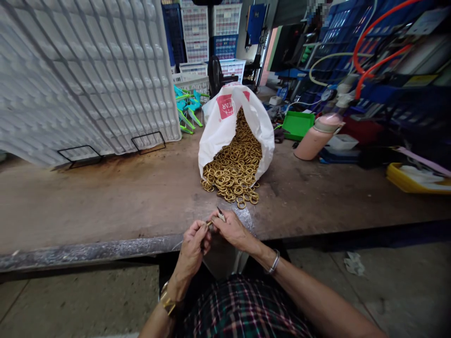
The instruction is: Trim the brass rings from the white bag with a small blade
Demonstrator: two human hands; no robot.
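At the table's front edge, my left hand pinches a brass-coloured ring, seen nearly edge-on and partly hidden by the fingers. Close against it, my right hand is closed around a small pointed tool with a dark tip and a pale body; its exact kind cannot be made out. The right fingertips meet the ring too. Just beyond both hands, many loose brass rings spill from the mouth of a white plastic sack lying on its side.
The brown tabletop has a tape-wrapped front edge. White moulded trays lean upright at left on black wire stands. Turquoise-and-green items lie behind the sack. A pink bottle, a green bin and a yellow tray stand at right.
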